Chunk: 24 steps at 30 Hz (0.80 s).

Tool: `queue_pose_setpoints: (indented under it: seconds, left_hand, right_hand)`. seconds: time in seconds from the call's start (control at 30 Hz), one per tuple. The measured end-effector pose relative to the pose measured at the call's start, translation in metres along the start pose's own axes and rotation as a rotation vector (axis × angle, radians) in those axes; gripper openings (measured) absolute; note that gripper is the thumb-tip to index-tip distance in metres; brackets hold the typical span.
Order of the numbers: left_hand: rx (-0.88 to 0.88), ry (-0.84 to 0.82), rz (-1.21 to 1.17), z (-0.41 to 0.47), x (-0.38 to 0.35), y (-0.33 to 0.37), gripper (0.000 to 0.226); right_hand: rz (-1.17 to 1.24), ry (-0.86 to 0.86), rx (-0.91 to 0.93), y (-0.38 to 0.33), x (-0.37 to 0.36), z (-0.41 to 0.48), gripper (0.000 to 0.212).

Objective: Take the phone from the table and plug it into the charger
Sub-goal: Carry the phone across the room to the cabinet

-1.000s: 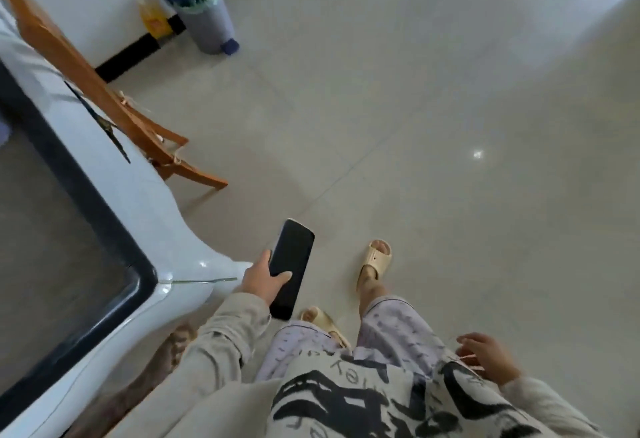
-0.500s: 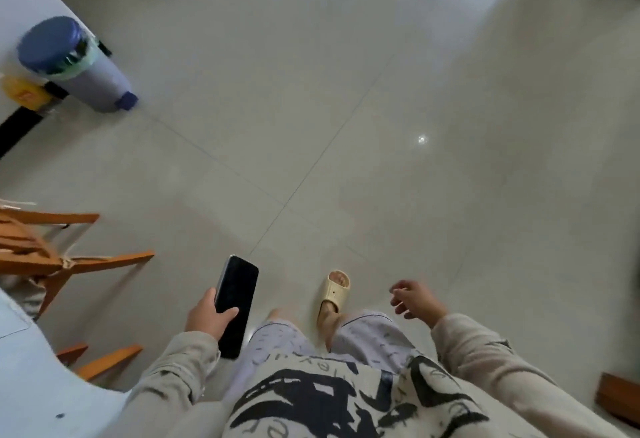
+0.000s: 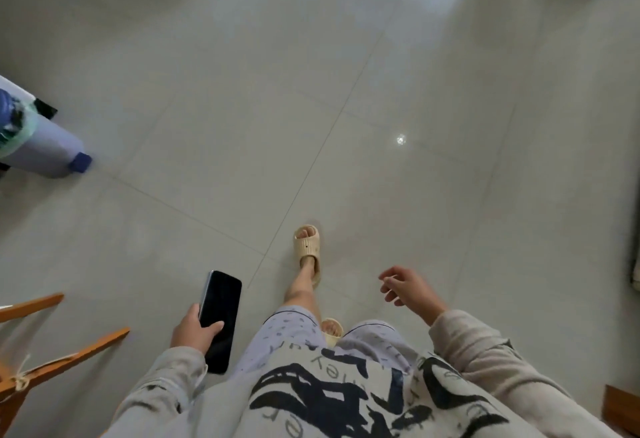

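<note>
The step in hand looks like carrying the slim black glass-fronted phone (image 3: 220, 320) across the pale glossy tiled floor (image 3: 346, 98) to a charger (none in view yet), so the left hand (image 3: 194, 330) should keep its wrap on the lower half, thumb across the dark screen, and turn the port end outward on arrival. The right hand (image 3: 408, 290) hangs empty with fingers loosely spread, free for the cable. Against the earlier frames, the white tabletop has left view, the lavender plastic bin (image 3: 38, 146) and orange wooden chair legs (image 3: 65, 361) have slid leftward, and a foot in a cream slipper (image 3: 306, 247) steps further forward.

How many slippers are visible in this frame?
2. One beige slipper is planted forward on the tile floor; the other slipper peeks out between the shorts legs, mostly hidden.
</note>
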<state>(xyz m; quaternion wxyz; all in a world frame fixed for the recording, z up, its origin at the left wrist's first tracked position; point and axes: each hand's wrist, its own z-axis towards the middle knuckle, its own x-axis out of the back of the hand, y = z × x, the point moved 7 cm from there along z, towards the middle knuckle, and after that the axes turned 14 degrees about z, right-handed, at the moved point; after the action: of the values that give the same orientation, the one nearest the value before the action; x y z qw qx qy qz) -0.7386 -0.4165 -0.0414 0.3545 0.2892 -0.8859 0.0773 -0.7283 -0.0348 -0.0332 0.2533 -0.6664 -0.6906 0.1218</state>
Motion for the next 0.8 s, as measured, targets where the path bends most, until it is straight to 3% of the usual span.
queue_pose_setpoints:
  seconds: [0.23,0.53,0.8]
  left_hand:
    - [-0.127,-0.032,0.025,0.064,0.082,0.132,0.023]
    - [-0.370,0.037,0.031,0.126,0.187,0.316,0.024]
    - [-0.369,0.038,0.033,0.174,0.204,0.426,0.022]
  right_hand:
    - [0.115,0.136,-0.125,-0.052,0.037,0.043,0.025]
    - [0.271,0.256,-0.157,-0.131,0.093,0.097,0.015]
    - [0.242,0.185,-0.146,-0.228,0.145,0.191,0.016]
